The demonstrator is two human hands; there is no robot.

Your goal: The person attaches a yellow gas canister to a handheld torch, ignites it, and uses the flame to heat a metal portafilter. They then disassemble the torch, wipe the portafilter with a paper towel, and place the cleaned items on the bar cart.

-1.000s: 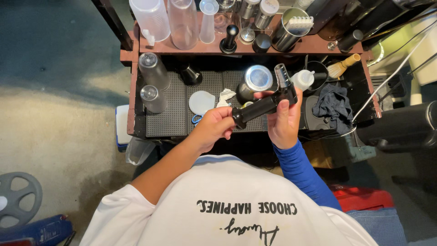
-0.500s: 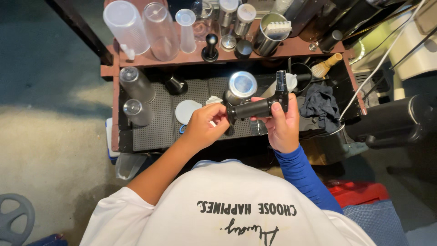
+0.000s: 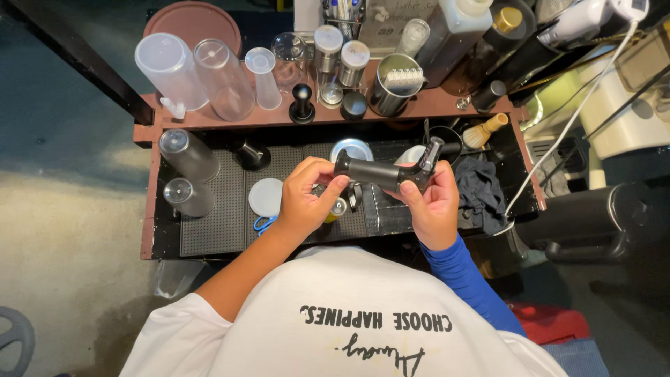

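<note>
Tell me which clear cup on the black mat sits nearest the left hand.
The smaller clear cup, at the mat's left edge. It lies closer to the left hand than the larger cup behind it.

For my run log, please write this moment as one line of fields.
left hand: grips end of black handheld tool | right hand: grips its angled head end | tool: held level above black ribbed mat | nearby: white round lid

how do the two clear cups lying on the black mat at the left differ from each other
The upper clear cup is larger and longer; the lower clear cup is smaller and shorter. The upper one lies against the mat's back edge below the wooden shelf; the lower one sits nearer the person. Both are transparent, lie on the black mat, and neither hand touches them.
</note>
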